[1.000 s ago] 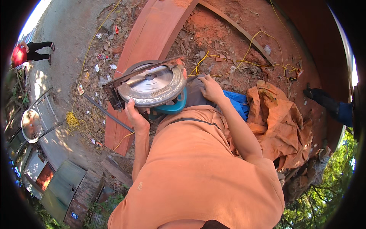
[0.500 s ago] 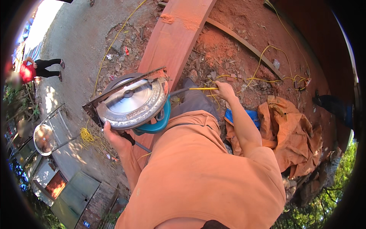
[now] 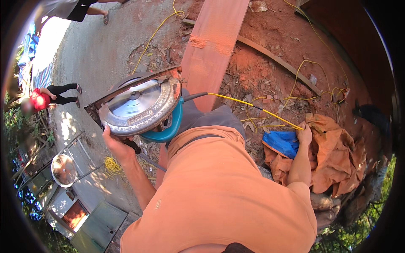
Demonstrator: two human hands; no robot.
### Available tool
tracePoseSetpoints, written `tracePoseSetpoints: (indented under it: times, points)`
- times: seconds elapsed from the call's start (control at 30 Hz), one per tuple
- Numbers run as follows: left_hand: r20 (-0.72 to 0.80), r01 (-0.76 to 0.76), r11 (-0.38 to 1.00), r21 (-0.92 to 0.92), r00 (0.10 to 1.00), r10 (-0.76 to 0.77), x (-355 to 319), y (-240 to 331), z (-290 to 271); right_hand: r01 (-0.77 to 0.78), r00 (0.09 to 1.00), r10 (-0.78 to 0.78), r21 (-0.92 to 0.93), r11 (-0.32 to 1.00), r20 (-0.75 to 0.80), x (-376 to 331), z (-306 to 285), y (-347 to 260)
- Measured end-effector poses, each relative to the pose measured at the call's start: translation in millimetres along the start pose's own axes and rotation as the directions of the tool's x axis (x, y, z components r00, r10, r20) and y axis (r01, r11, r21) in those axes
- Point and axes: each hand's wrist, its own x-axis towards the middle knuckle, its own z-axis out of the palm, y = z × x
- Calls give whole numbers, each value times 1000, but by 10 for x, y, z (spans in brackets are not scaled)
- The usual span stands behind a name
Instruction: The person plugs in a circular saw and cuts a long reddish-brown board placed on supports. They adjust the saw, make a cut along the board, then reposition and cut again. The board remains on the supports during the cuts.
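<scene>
In my left hand point(image 3: 117, 145) is a teal circular saw point(image 3: 166, 128), its round blade point(image 3: 134, 101) and scuffed metal guard turned up toward me. My fingers wrap the lower left side near the black handle, partly hidden by the saw. A yellow power cord point(image 3: 240, 100) leaves the saw through a black sleeve and runs taut to the right. Its far end is pinched in my right hand point(image 3: 304, 133), beside a crumpled orange tarp point(image 3: 333, 147) with a blue patch point(image 3: 282, 143). Beneath the saw lies a long reddish wooden beam point(image 3: 217, 46).
Yellow cable loops point(image 3: 310, 63) and a thin wooden strip point(image 3: 278, 63) lie on red dirt at right. On the left stand a round fan point(image 3: 64, 170), a yellow cord heap point(image 3: 112, 167) and a person in red point(image 3: 40, 99). Another person's legs point(image 3: 97, 9) show at upper left.
My right hand has moved right and down to the tarp's edge, drawing the cord out straight. The saw stays in my left hand. A second person has come into view at upper left.
</scene>
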Motion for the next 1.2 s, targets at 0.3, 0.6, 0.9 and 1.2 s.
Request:
tracePoseSetpoints:
  times: [0.3, 0.6, 0.9, 1.2]
  points:
    - [288, 52, 998, 46, 956, -63, 1568, 80, 395, -380, 918, 394, 189, 905, -40, -1548, 402, -67]
    - [619, 154, 941, 301, 719, -316, 3434, -166, 848, -341, 586, 741, 730, 592, -328, -4082, 490, -2882]
    - [697, 17, 891, 453, 616, -366, 4055, 276, 919, -119, 600, 633, 728, 676, -490, -4045, 545, -4990]
    - [832, -187, 844, 502, 371, -413, 4094, 476, 1244, 83, 708, 665, 964, 253, -235, -3698, 1726, -7186]
